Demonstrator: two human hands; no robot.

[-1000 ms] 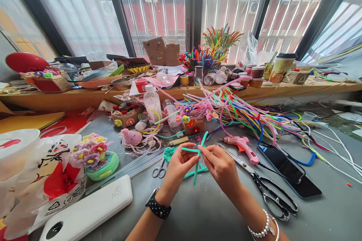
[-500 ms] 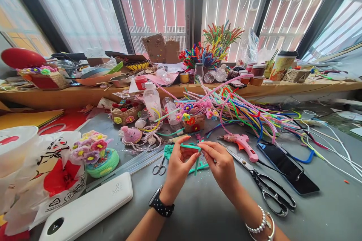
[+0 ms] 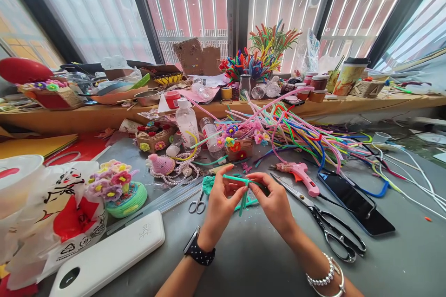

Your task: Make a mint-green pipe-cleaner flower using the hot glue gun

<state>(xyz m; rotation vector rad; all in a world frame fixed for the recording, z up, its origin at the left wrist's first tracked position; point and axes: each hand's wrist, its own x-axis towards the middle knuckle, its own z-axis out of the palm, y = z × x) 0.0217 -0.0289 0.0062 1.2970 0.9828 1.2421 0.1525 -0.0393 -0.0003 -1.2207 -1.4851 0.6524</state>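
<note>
Both hands pinch a teal pipe cleaner (image 3: pixel 234 178) over the grey table (image 3: pixel 251 260). My left hand (image 3: pixel 219 206), with a black dotted watch on its wrist, grips the left part between thumb and fingers. My right hand (image 3: pixel 273 202), with a pearl bracelet on its wrist, holds the right part, and one end of the stem hangs down between the hands. More teal pieces (image 3: pixel 249 203) lie on the table under them, and a teal fuzzy piece (image 3: pixel 207 184) lies just left.
Large black scissors (image 3: pixel 329 232), a pink glue gun (image 3: pixel 300 175) and a phone (image 3: pixel 355 204) lie to the right. Small scissors (image 3: pixel 197 205), a white power bank (image 3: pixel 108 255) and a flower ornament (image 3: pixel 118 188) are left. A heap of coloured pipe cleaners (image 3: pixel 306 137) and bottles (image 3: pixel 187 123) sit behind.
The long free end that stuck up between my hands a second ago is folded down. Both hands have drawn closer together and slightly away from me.
</note>
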